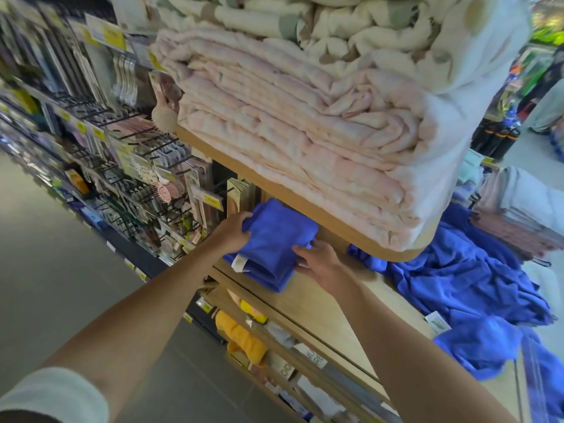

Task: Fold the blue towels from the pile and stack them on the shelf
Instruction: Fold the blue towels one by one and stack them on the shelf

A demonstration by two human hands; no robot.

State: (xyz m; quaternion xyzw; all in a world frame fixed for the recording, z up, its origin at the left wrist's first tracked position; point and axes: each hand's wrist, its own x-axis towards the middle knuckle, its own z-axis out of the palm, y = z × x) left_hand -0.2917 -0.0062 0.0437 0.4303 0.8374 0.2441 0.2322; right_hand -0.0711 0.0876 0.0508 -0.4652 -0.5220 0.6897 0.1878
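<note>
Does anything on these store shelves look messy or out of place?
Yes: the pile of blue towels lies crumpled and unfolded on the right of the shelf, some hanging over its front edge. The folded blue towel, gripped by the left hand and touched by the right hand, looks tidy.

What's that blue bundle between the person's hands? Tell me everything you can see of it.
A folded blue towel, soft and plush-looking, forming a thick rectangular bundle with layers showing at its near edge and a small white label at one corner. It lies on the wooden shelf. The left hand grips its left edge; the right hand rests against its right side.
</note>
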